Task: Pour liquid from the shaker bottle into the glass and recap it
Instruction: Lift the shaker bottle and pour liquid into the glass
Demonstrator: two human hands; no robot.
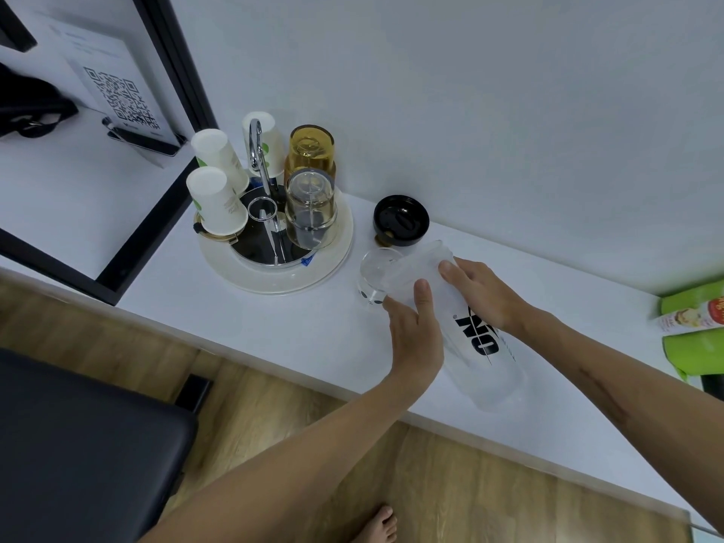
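Note:
A clear shaker bottle [470, 331] with a black "ON" logo is tipped steeply, its open mouth resting over the rim of a clear glass [374, 274] standing on the white counter [305, 331]. My left hand [415, 327] wraps the bottle's near side, close to the glass. On the far side, near the bottle's neck, is my right hand [480, 293]. Both hands hold the bottle. The black cap [400, 220] lies upside down on the counter just behind the glass. I cannot make out a stream of liquid.
A round white tray [333, 264] at the left holds upturned paper cups [213, 199], a clear and an amber glass, and a chrome stand. Green packages [693, 339] sit at the right edge. A black chair [86, 436] stands below left, in front of the counter's front edge.

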